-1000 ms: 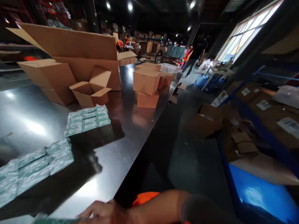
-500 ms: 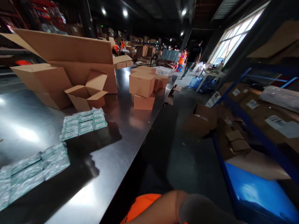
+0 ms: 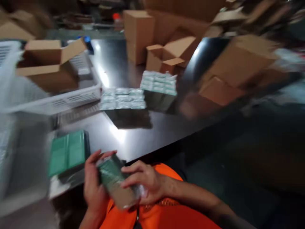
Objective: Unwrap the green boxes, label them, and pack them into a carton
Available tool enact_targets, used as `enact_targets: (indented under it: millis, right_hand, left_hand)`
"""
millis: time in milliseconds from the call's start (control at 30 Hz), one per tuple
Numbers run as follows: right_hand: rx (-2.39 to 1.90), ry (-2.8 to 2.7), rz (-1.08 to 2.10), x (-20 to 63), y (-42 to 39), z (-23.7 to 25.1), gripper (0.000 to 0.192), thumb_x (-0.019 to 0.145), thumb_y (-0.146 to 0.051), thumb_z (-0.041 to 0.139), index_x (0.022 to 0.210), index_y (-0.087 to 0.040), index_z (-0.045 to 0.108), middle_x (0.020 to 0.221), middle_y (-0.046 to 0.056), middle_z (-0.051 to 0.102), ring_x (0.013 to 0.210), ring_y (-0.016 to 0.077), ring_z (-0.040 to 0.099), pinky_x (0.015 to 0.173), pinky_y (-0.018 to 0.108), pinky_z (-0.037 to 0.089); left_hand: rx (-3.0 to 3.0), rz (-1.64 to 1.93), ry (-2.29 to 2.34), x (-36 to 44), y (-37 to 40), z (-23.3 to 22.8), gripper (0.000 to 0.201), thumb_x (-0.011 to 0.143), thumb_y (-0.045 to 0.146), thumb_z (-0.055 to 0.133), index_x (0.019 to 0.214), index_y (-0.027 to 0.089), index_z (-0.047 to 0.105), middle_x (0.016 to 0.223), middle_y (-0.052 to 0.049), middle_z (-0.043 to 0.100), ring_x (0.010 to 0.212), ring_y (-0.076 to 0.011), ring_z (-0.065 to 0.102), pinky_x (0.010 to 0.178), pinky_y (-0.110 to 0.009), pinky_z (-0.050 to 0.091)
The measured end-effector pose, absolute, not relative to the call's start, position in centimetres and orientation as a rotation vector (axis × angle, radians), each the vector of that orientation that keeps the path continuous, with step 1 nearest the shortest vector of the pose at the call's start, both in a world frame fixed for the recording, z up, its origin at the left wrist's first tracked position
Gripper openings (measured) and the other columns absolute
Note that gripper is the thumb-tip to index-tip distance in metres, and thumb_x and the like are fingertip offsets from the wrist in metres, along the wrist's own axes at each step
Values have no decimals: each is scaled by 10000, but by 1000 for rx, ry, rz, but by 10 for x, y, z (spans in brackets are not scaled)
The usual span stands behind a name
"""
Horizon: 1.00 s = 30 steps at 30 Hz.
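The green wrapped packet [image 3: 111, 174] lies between the two hands, in front of the orange vest [image 3: 166, 216] and just off the worktop's [image 3: 143, 140] near edge. Its long axis slants from the far left end down to the lower right, toward the body. The left grip [image 3: 95, 186] holds it, curled along the left side and far end; the right grip [image 3: 146, 181] lays its fingers across the right side, though whether it pinches I cannot tell. Nearer the left hand sits a green stack [image 3: 67, 152]
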State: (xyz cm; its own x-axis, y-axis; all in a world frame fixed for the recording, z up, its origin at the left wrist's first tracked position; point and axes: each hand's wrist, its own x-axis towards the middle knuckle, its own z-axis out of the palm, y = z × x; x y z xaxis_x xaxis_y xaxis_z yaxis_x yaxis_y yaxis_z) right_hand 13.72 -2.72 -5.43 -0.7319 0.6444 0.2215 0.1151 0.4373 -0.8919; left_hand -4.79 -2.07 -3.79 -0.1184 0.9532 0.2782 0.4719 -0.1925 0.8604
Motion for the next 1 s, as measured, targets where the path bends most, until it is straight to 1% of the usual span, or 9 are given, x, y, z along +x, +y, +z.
enact_targets:
  millis: [67,133,267,367,500,633,800,900,1000]
  right_hand:
    - [-655,-1949,1381,148,-29,-55,847,660,-628,832,1355,-242,537,1429,154,521,1273,274,556,1024,400,506]
    - [-675,-1727,1533,155,-25,-59,912,715,-680,770,1450,-266,424,1374,156,546,1105,245,637,880,375,568]
    - [-920,-1596,1371,161,-17,-60,464,971,-417,597,1412,-298,512,1105,74,678,771,134,651,743,290,569]
    - [-862,-1831,1218,166,-5,-53,274,966,-300,617,1231,-264,680,1050,61,715,850,147,685,815,293,569]
    - [-684,-1899,1370,174,6,-48,152,946,-355,667,999,-233,742,1008,58,732,937,154,695,851,277,558]
    - [-693,-1737,1518,175,-2,-52,307,963,-457,615,774,-216,628,916,53,729,839,159,692,761,286,560]
    - [-561,-1861,1286,176,-6,-57,252,1004,-426,525,854,-227,563,727,2,628,659,136,592,657,273,474]
    - [-624,-2093,1219,178,-3,-55,260,1029,-371,467,838,-215,548,795,24,651,740,143,599,720,291,450]
    - [-605,-2116,1382,180,-5,-51,260,1047,-317,420,844,-205,538,911,38,688,834,135,635,753,274,456]
  left_hand:
    - [1198,1520,1471,-44,-33,-39,230,1044,420,379,1112,301,563,983,-15,741,870,-201,725,714,-346,600]
    - [1016,1606,1283,-35,-34,-43,197,1018,427,463,1048,263,569,922,-18,735,895,-200,728,788,-351,591]
    - [1028,1508,1098,-21,-36,-53,211,952,402,609,1073,232,575,922,-27,682,844,-184,698,770,-329,562]
    - [1148,1437,1106,-17,-44,-60,157,940,356,630,1010,218,601,896,-21,640,793,-156,641,719,-281,515]
    - [1225,1456,1127,-17,-51,-68,184,913,368,663,1022,226,620,937,-30,616,860,-167,610,746,-282,498]
    - [1307,1400,1114,-24,-52,-67,260,901,430,657,1051,218,659,996,-74,654,943,-216,633,803,-338,516]
    - [1495,1261,1035,-40,-49,-53,267,924,428,623,1060,223,726,1037,-106,711,950,-238,673,805,-364,539]
    - [1552,1158,993,-47,-49,-46,276,946,442,581,975,222,745,1052,-110,717,944,-238,676,811,-369,532]
    - [1454,1115,994,-51,-49,-46,267,919,464,613,869,208,669,1035,-98,706,906,-222,650,759,-333,510]
